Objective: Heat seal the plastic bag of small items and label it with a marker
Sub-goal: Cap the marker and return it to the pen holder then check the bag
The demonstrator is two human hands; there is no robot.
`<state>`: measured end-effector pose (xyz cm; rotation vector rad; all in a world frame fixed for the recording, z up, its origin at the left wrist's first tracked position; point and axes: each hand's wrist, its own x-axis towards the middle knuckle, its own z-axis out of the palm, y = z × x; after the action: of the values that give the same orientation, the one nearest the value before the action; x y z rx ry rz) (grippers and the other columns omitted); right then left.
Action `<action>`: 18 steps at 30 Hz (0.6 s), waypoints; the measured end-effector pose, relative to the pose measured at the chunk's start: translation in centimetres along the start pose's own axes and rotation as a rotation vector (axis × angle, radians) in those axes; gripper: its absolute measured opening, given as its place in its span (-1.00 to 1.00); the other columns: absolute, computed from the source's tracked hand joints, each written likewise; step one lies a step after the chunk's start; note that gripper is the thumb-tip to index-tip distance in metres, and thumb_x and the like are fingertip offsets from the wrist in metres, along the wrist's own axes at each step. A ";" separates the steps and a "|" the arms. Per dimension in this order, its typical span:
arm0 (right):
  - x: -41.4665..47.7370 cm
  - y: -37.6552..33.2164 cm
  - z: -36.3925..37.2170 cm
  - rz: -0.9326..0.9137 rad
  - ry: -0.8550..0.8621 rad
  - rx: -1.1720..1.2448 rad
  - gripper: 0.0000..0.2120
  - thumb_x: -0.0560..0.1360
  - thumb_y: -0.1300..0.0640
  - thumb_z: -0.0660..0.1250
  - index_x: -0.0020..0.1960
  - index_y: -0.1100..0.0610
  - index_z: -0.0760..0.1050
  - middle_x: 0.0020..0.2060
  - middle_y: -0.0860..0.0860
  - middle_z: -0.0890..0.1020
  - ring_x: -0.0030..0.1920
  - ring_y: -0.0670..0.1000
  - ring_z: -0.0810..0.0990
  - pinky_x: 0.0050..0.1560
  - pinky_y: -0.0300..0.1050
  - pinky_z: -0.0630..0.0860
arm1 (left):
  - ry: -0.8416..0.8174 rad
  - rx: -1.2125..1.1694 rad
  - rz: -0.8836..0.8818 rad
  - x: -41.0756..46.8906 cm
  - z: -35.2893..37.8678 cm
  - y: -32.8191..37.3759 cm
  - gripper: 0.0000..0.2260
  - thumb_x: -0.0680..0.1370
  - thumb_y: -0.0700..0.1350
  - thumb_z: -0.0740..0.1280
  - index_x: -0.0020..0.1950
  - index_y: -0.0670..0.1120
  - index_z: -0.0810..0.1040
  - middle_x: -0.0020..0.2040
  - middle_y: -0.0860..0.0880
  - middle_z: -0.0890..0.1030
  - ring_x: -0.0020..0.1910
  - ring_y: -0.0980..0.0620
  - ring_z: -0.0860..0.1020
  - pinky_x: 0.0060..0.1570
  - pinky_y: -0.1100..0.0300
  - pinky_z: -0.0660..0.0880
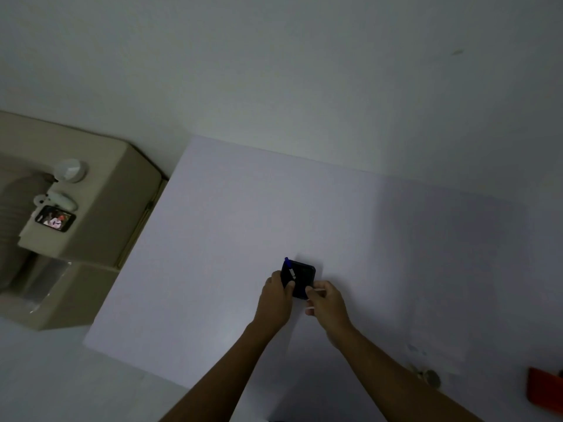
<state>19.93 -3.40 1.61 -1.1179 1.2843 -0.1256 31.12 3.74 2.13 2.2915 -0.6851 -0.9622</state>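
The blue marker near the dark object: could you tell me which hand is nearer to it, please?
Left. The left hand lies directly beside the blue marker, its thumb almost touching it. The right hand holds the dark object's opposite side.

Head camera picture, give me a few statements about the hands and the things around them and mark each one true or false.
1. Both hands hold a small dark object over the white board. True: the left hand and right hand each have a grip on the dark object.
2. A blue-tipped marker lies along the dark object's left edge. True.
3. The lit phone lies on the white board. False: it sits on the beige unit at far left.
4. The orange object is in the right hand. False: it lies apart at the lower right edge.
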 end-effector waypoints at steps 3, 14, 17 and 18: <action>1.3 -1.0 0.0 -0.004 0.035 0.025 -0.85 0.58 0.13 0.30 0.07 0.20 0.51 -0.12 0.13 0.65 -0.21 0.06 0.62 -0.08 0.07 0.64 | 0.011 -0.052 0.072 1.1 -0.2 0.8 -0.80 0.65 -0.17 0.18 0.24 -0.21 0.43 0.07 -0.10 0.57 -0.02 0.02 0.52 -0.21 0.35 0.41; 7.3 -7.3 -0.5 -0.080 0.155 0.020 -0.84 0.57 0.24 0.27 0.12 0.26 0.49 -0.11 0.16 0.64 -0.27 0.06 0.61 -0.17 -0.02 0.61 | -0.013 -0.021 0.117 8.2 -1.4 6.4 -0.83 0.65 -0.25 0.15 0.20 -0.29 0.40 -0.03 -0.10 0.49 -0.10 -0.01 0.46 -0.34 0.43 0.30; 8.8 -8.0 -0.5 -0.112 0.174 -0.021 -0.81 0.54 0.27 0.27 0.14 0.25 0.50 -0.04 0.21 0.65 -0.16 0.16 0.67 -0.06 0.11 0.66 | -0.025 -0.002 0.058 9.8 -1.7 7.9 -0.80 0.65 -0.23 0.15 0.23 -0.29 0.38 0.05 -0.20 0.54 -0.08 -0.01 0.46 -0.36 0.33 0.32; 9.2 -8.0 -0.4 -0.116 0.174 -0.038 -0.81 0.53 0.27 0.28 0.14 0.24 0.51 -0.02 0.21 0.65 -0.12 0.18 0.68 -0.03 0.16 0.65 | -0.027 0.005 0.040 10.2 -1.7 8.2 -0.79 0.65 -0.23 0.15 0.24 -0.30 0.38 0.10 -0.24 0.55 -0.08 -0.02 0.46 -0.32 0.27 0.35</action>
<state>26.72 -13.50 1.06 -1.2355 1.3804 -0.2917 36.73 -8.10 3.71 2.2643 -0.7434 -0.9756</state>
